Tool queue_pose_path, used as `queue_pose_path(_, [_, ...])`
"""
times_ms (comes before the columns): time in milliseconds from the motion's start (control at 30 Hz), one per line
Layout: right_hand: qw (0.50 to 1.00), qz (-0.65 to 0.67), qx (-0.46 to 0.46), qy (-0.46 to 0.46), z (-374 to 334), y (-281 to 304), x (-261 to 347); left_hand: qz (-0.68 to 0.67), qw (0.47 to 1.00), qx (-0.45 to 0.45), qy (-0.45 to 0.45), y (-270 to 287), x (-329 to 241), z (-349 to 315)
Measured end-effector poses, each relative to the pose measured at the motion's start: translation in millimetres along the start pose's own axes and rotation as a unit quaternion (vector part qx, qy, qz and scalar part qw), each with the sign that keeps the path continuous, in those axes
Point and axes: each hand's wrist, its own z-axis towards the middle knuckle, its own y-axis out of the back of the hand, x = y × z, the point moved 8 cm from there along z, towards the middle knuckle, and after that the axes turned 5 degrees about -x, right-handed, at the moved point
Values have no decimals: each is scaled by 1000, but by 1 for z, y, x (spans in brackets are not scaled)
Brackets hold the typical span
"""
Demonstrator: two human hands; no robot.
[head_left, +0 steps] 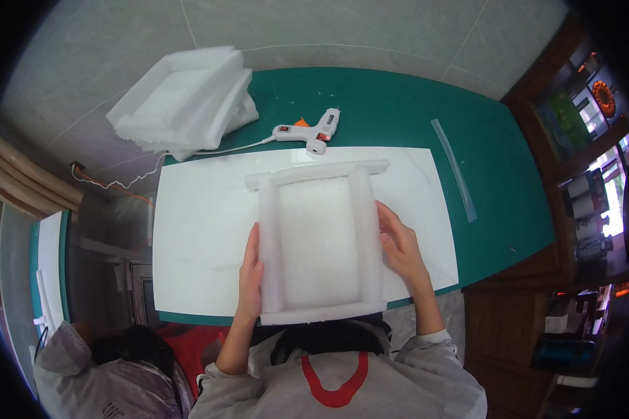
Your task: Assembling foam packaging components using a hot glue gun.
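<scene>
A white foam tray (316, 237), a flat sheet with raised foam strips along its edges, lies between my hands at the table's near side. Its far strip (318, 174) sticks out past both side strips. My left hand (251, 272) holds the tray's left side, thumb against the outer wall and fingers stretched along it. On the opposite side, my right hand (400, 244) grips the right wall, fingers bent and partly hidden by the foam. Beyond the tray rests a white glue gun (306, 130) with an orange part, its cord running left.
A white board (203, 244) covers much of the green table (391, 105). Several similar foam trays (182, 98) are stacked at the far left. Clear glue sticks (454, 170) lie at the right. A person in grey clothing (112, 373) is at the lower left. Wooden shelves (531, 279) stand right.
</scene>
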Motion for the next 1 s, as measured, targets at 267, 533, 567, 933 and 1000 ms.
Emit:
queue_pose_path(267, [999,-35,-15,-6,1,3,5,24,995,-62,-70,19,-15,-9])
queue_pose_path(533, [997,-42,-40,-57,3,11,6,113,930,210,-280,1,-91,-66])
queue_pose_path(567, [996,-49,-43,-60,3,12,5,115,930,209,-280,4,-90,-71])
queue_pose_path(933, [973,-188,-47,121,-58,33,83,547,650,484,209,74,17,-179])
queue_pose_path(1000, [984,-79,156,26,-95,12,78,623,641,440,88,47,-12,-39])
